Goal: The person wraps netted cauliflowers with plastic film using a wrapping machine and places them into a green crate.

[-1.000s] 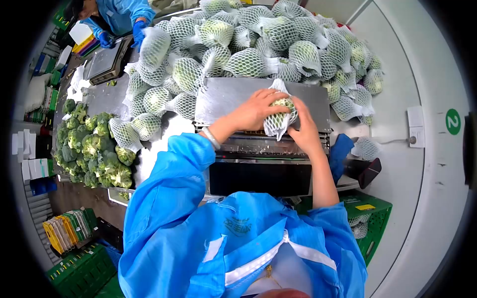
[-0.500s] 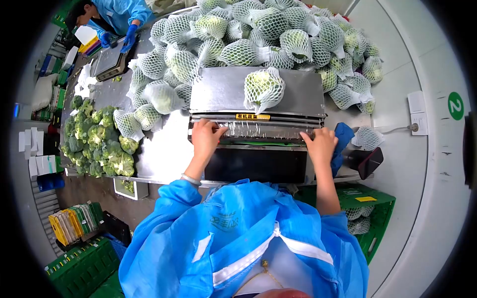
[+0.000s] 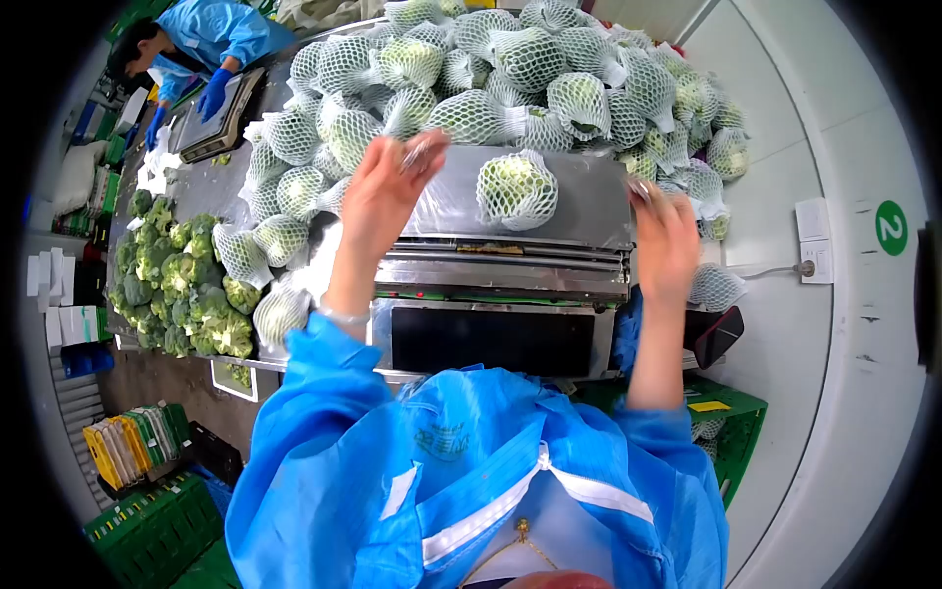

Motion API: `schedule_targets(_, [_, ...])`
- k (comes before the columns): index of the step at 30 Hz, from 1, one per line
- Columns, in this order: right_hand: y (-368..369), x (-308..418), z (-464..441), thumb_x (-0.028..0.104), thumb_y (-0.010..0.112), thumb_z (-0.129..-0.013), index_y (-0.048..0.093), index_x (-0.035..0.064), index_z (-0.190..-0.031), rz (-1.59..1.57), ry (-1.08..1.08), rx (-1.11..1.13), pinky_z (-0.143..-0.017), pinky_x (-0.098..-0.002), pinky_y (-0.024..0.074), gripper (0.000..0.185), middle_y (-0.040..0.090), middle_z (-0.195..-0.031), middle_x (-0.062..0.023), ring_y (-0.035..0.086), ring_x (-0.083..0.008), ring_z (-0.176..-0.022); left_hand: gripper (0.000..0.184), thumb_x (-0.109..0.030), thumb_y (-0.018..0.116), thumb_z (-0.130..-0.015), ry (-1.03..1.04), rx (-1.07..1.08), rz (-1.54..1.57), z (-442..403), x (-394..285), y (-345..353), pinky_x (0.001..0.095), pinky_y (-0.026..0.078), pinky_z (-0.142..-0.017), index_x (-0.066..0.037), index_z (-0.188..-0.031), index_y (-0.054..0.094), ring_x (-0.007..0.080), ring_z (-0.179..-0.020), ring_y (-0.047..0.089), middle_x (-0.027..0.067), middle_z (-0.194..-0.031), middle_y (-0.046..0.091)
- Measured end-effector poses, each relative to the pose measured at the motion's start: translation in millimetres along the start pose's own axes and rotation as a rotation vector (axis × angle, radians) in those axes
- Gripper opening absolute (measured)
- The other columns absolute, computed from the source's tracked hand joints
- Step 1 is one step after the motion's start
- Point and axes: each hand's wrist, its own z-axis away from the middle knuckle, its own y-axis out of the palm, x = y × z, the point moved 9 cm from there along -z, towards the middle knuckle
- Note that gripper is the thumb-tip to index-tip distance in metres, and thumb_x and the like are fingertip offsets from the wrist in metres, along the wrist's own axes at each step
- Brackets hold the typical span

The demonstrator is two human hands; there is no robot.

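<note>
A net-wrapped vegetable (image 3: 517,189) rests on the metal plate (image 3: 589,196) of the wrapping machine. Clear film stretches over the plate between my hands. At the plate's left side, my left hand (image 3: 388,187) is raised, its fingers pinched on the film's edge. My right hand (image 3: 665,231) pinches the film at the right side. The roller slot (image 3: 500,270) of the machine lies below the plate, with a dark panel (image 3: 491,341) nearer to me.
Net-wrapped vegetables (image 3: 530,59) are heaped behind the plate. Bare broccoli (image 3: 182,285) is piled at the left. A co-worker (image 3: 211,34) in blue gloves leans by a scale (image 3: 221,118). A socket (image 3: 814,240) is on the right wall; a green crate (image 3: 736,432) stands below.
Both hands have moved up from the roller slot to the sides of the plate, drawing film over it. The co-worker's hands have shifted. A wrapped vegetable now shows beside my left wrist.
</note>
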Motion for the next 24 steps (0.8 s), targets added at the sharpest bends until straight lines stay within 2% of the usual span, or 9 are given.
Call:
schedule_targets(1, [8.9, -8.5, -18.2, 0.014, 0.047, -0.101, 0.055, 0.0017, -0.104, 0.346, -0.092, 0.019, -0.082, -0.0358, 0.0469, 0.015, 0.066, -0.108, -0.0114, 0.059, -0.0205, -0.09, 0.015, -0.022, 0.051, -0.101, 0.105, -0.037, -0.061, -26.5, 13.4, -8.5, 0.0404, 0.043, -0.095, -0.009, -0.093, 0.051, 0.03, -0.106, 0.062, 0.0179, -0.115, 0.066])
schedule_targets(3, [14.8, -61.2, -51.0, 0.018, 0.046, -0.102, 0.054, -0.0008, -0.105, 0.839, -0.275, 0.094, -0.085, -0.0399, 0.0478, 0.02, 0.068, -0.11, -0.0133, 0.064, -0.0271, -0.1, 0.018, -0.024, 0.05, -0.102, 0.056, -0.159, -0.885, -59.6, 65.1, -60.2, 0.0373, 0.044, -0.089, -0.007, -0.094, 0.051, 0.0243, -0.098, 0.062, 0.0136, -0.108, 0.066])
schedule_targets(5, [-21.3, -160.9, -67.1, 0.03, 0.051, -0.099, 0.052, -0.0014, -0.1, 1.203, 0.111, 0.127, -0.08, -0.0448, 0.047, 0.031, 0.065, -0.096, -0.024, 0.06, -0.0439, -0.092, 0.022, -0.026, 0.051, -0.101, -0.132, -0.102, -1.175, -66.2, 139.4, -95.7, 0.0319, 0.044, -0.081, -0.005, -0.095, 0.05, 0.0168, -0.087, 0.057, 0.0102, -0.099, 0.063])
schedule_targets(8, [-41.4, -197.5, -45.4, 0.035, 0.055, -0.097, 0.054, 0.0001, -0.103, 0.862, 0.261, 0.083, -0.08, -0.0396, 0.0456, 0.035, 0.064, -0.088, -0.0207, 0.062, -0.0329, -0.087, 0.049, -0.033, 0.063, -0.093, -0.342, -0.033, -0.69, -47.1, 165.7, -85.1, 0.0373, 0.046, -0.087, -0.003, -0.126, 0.044, 0.0244, -0.101, 0.059, 0.0148, -0.109, 0.063])
schedule_targets(11, [-21.6, -168.7, -16.3, 0.04, 0.058, -0.095, 0.058, -0.0011, -0.106, 0.764, 0.319, 0.097, -0.085, -0.0355, 0.0461, 0.043, 0.067, -0.097, -0.0189, 0.063, -0.0262, -0.093, 0.08, -0.032, 0.076, -0.083, -0.265, 0.287, -0.741, -17.9, 156.9, -54.9, 0.0363, 0.044, -0.098, -0.005, -0.143, 0.031, 0.0261, -0.115, 0.056, 0.0172, -0.122, 0.06])
schedule_targets(14, [-15.7, -164.2, -5.7, 0.043, 0.061, -0.093, 0.06, -0.0038, -0.112, 0.672, 0.4, 0.186, -0.087, -0.0323, 0.0463, 0.051, 0.069, -0.104, -0.0188, 0.063, -0.0224, -0.098, 0.095, -0.027, 0.085, -0.073, -0.031, 0.405, -1.261, -0.4, 134.1, -24.3, 0.0341, 0.041, -0.104, -0.006, -0.147, 0.03, 0.0244, -0.122, 0.052, 0.0174, -0.131, 0.055])
schedule_targets(17, [-12.4, -151.6, -0.1, 0.041, 0.066, -0.091, 0.061, -0.0062, -0.115, 0.656, 0.536, 0.264, -0.079, -0.03, 0.0494, 0.054, 0.069, -0.099, -0.0149, 0.065, -0.0181, -0.088, 0.093, -0.028, 0.086, -0.07, -0.292, 0.333, -0.87, 0.0, 138.9, -25.7, 0.0352, 0.043, -0.103, -0.005, -0.144, 0.036, 0.0266, -0.121, 0.054, 0.0173, -0.131, 0.055])
schedule_targets(21, [4.0, -101.3, 71.3, 0.04, 0.068, -0.09, 0.062, -0.005, -0.112, 0.534, 0.785, 0.393, -0.072, -0.0285, 0.0523, 0.05, 0.068, -0.089, -0.01, 0.066, -0.015, -0.078, 0.069, -0.043, 0.07, -0.088, -0.843, 0.099, -0.304, 78.2, 130.5, 0.1, 0.0356, 0.054, -0.089, -0.004, -0.14, 0.044, 0.0224, -0.107, 0.063, 0.0133, -0.125, 0.06])
schedule_targets(24, [5.6, -75.9, 131.6, 0.029, 0.071, -0.09, 0.063, -0.0034, -0.102, 0.521, 0.889, 0.412, -0.068, -0.0271, 0.0541, 0.036, 0.068, -0.082, -0.009, 0.067, -0.015, -0.073, 0.068, -0.062, 0.049, -0.094, -1.16, 0.089, -0.403, 143.2, 133.8, -11.1, 0.0325, 0.057, -0.076, -0.01, -0.137, 0.046, 0.0193, -0.101, 0.065, 0.0114, -0.122, 0.062])
